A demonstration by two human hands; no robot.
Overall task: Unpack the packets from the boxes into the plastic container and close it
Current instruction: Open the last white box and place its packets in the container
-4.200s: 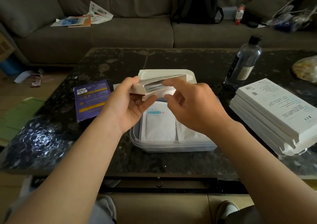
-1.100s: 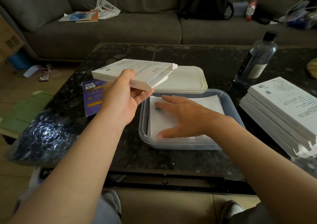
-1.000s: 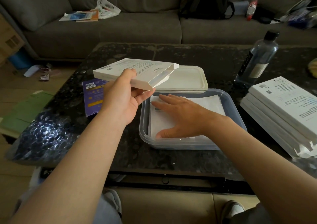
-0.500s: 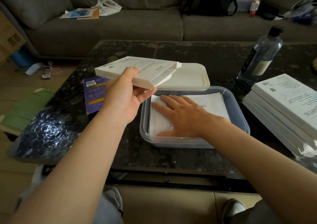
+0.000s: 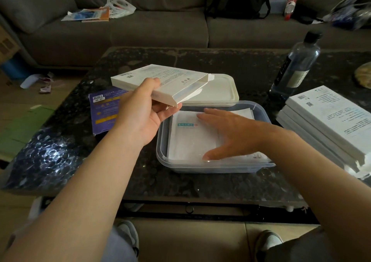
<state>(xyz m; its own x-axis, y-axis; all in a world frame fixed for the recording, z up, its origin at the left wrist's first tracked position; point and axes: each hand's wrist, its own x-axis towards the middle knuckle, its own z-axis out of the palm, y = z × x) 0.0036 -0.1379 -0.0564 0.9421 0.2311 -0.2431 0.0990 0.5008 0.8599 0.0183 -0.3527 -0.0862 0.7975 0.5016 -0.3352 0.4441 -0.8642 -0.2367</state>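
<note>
The plastic container sat open at centre. At its 10 o'clock the left hand clamped a seemingly empty box; the right hand, fingers straight, pressed the packets inside. Any packet riding up the wall could block the lid.

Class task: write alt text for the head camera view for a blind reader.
A person's left hand holds an open white box above a dark table while the right hand spreads flat over white packets in a clear plastic container. Its lid lies behind it.
</note>
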